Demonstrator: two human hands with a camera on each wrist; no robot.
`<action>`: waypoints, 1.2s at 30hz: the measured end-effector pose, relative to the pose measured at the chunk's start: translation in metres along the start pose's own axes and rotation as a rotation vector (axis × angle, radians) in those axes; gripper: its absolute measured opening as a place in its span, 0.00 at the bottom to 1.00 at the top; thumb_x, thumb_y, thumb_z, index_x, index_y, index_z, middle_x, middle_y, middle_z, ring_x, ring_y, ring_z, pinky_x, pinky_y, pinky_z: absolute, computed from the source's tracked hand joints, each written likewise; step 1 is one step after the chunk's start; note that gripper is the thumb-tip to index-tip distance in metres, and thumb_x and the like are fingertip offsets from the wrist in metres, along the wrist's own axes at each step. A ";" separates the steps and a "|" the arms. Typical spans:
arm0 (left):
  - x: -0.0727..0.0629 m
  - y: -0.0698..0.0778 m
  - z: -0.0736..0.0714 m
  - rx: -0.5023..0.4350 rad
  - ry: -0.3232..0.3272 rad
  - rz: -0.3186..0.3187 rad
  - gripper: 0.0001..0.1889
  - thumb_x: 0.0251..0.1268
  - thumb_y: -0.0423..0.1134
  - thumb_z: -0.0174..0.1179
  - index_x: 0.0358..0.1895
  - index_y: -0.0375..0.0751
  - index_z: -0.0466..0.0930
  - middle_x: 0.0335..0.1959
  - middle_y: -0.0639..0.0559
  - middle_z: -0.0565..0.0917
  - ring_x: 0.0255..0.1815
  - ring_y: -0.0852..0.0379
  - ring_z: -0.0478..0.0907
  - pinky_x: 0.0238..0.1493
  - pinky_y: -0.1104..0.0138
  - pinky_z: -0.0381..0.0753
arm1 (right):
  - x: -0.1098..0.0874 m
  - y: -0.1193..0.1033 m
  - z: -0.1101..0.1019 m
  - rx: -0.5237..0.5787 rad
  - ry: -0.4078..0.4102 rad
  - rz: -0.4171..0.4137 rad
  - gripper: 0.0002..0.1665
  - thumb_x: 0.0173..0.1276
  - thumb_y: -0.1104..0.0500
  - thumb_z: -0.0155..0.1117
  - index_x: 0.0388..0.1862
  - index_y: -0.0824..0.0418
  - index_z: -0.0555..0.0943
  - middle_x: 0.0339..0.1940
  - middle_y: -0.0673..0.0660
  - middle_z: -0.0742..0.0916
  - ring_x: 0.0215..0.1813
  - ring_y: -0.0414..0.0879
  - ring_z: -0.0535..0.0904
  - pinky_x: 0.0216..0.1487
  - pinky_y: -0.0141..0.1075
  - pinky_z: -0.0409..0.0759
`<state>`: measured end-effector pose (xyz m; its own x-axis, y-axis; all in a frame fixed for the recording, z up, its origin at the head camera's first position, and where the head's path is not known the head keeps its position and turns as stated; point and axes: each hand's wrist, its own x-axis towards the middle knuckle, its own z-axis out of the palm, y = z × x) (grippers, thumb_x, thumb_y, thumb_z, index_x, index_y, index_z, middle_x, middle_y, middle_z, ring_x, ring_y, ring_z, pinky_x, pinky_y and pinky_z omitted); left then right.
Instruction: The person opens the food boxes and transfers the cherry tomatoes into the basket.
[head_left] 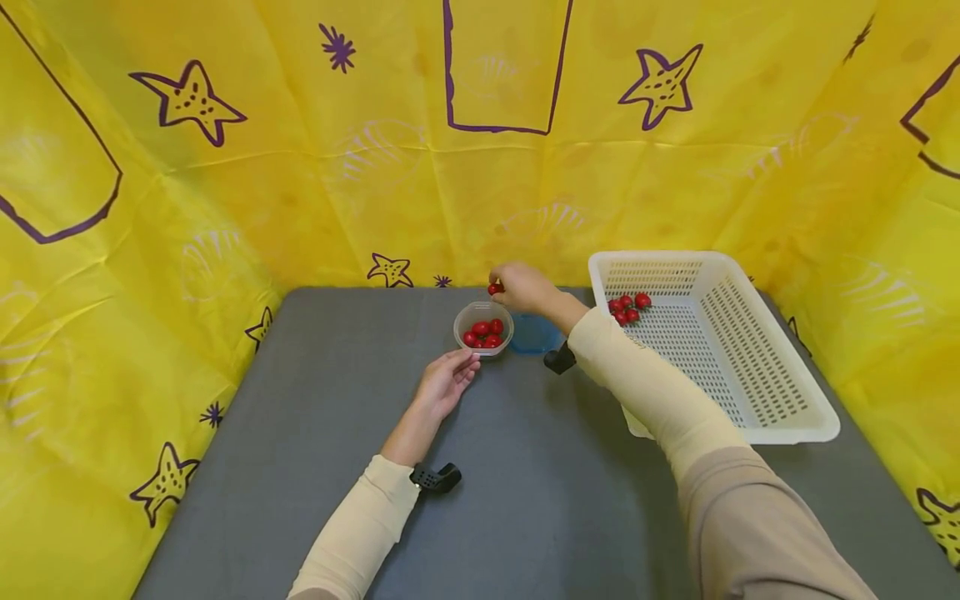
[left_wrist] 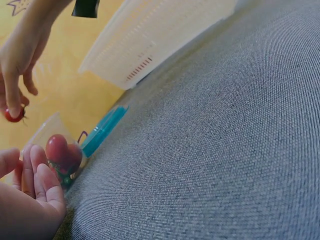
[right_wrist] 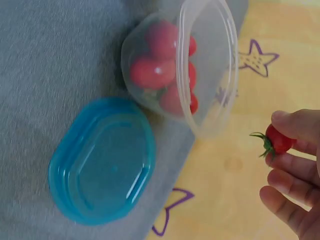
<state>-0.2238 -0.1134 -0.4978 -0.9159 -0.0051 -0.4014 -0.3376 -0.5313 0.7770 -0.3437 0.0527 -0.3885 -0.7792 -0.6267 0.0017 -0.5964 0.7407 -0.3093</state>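
Note:
My right hand (head_left: 525,288) pinches a cherry tomato (right_wrist: 280,140) between thumb and fingertips, its green stem showing. It is above and behind a small clear plastic container (head_left: 483,351) that holds several cherry tomatoes (head_left: 481,328). At the container's near side, my left hand (head_left: 446,382) holds the edge with thumb and forefinger; its other fingers are loosely bent, and the exact contact is partly hidden in the left wrist view. Beside the container, a blue lid (right_wrist: 107,165) lies on the table, partly under the right arm in the head view.
To the right stands a large white perforated basket (head_left: 787,367), with several more cherry tomatoes (head_left: 628,307) in its far left corner. The grey table (head_left: 337,400) is bounded by a yellow patterned cloth (head_left: 300,192) at the back and sides.

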 end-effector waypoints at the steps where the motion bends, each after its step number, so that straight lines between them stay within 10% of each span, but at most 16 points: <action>1: 0.000 0.000 0.000 0.001 -0.001 0.002 0.06 0.71 0.32 0.54 0.34 0.44 0.77 0.25 0.57 0.85 0.28 0.63 0.81 0.37 0.72 0.78 | -0.001 0.002 -0.002 0.002 0.002 0.001 0.20 0.68 0.57 0.64 0.54 0.67 0.78 0.48 0.63 0.86 0.48 0.54 0.82 0.52 0.44 0.81; 36: 0.001 0.000 0.000 0.001 0.001 0.007 0.05 0.71 0.32 0.54 0.35 0.42 0.77 0.24 0.57 0.85 0.27 0.63 0.82 0.37 0.73 0.78 | -0.047 0.071 -0.066 -0.005 0.094 0.169 0.19 0.67 0.56 0.64 0.51 0.69 0.81 0.44 0.68 0.87 0.46 0.60 0.82 0.51 0.51 0.78</action>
<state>-0.2243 -0.1128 -0.4981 -0.9180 -0.0091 -0.3965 -0.3317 -0.5304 0.7801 -0.3626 0.1511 -0.3475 -0.8826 -0.4685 0.0387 -0.4566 0.8347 -0.3080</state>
